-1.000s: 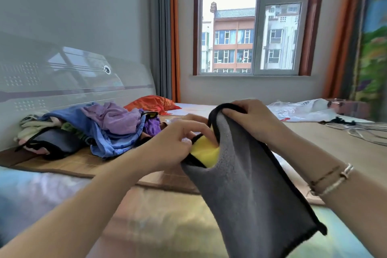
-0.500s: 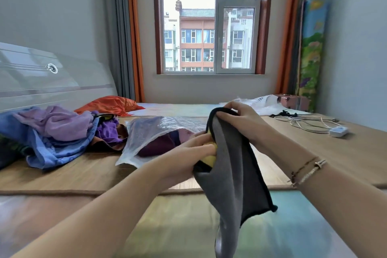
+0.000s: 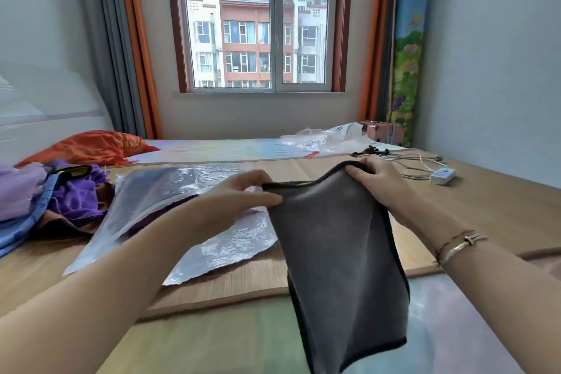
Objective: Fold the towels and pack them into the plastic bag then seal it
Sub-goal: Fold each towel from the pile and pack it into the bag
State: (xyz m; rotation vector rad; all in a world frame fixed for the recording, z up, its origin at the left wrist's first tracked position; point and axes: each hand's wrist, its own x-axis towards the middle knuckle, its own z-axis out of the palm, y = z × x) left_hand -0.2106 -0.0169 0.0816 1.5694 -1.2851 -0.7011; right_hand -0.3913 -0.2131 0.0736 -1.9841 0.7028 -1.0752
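Observation:
A grey towel (image 3: 337, 252) with black trim hangs in the air over the bed's near edge. My left hand (image 3: 243, 194) pinches its upper left corner. My right hand (image 3: 373, 179) grips the upper right corner, so the top edge is stretched between them. Behind the towel, a clear plastic bag (image 3: 188, 212) lies flat on the woven mat (image 3: 485, 209), with dark purple cloth inside it. A heap of loose towels (image 3: 45, 200), purple, lilac and blue, lies at the left.
An orange pillow (image 3: 91, 146) lies at the back left. Crumpled clear plastic (image 3: 328, 136) sits near the window wall. White cables and a small white box (image 3: 441, 174) lie at the right. A pink case (image 3: 382, 130) stands in the far corner.
My hands have moved apart and spread the grey towel out flat; its yellow side no longer shows. The view has swung right, so the towel heap sits further left.

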